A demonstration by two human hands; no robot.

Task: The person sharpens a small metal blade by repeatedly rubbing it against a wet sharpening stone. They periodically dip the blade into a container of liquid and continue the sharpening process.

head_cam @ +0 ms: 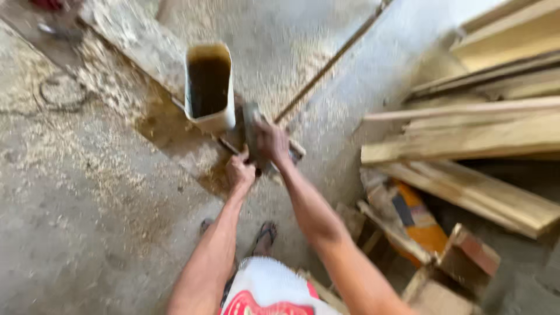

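Note:
The view is blurred. My left hand [240, 171] and my right hand [272, 142] both reach down to a flat grey tool or blade [251, 125] lying on a wet dark block [233, 143] on the floor. The right hand is closed over the grey piece. Lower on the same piece, the left hand's fingers are curled around it. Just behind them stands a cut-open white plastic can [210, 87] with dark liquid inside. A thin wooden rod [332, 61] runs from the hands up to the right.
The concrete floor [76, 192] is strewn with sawdust. Stacked wooden planks [478, 140] fill the right side, with wood scraps and an orange object [420, 219] below them. My sandalled feet [263, 236] show between my arms. A long board [134, 41] lies at the upper left.

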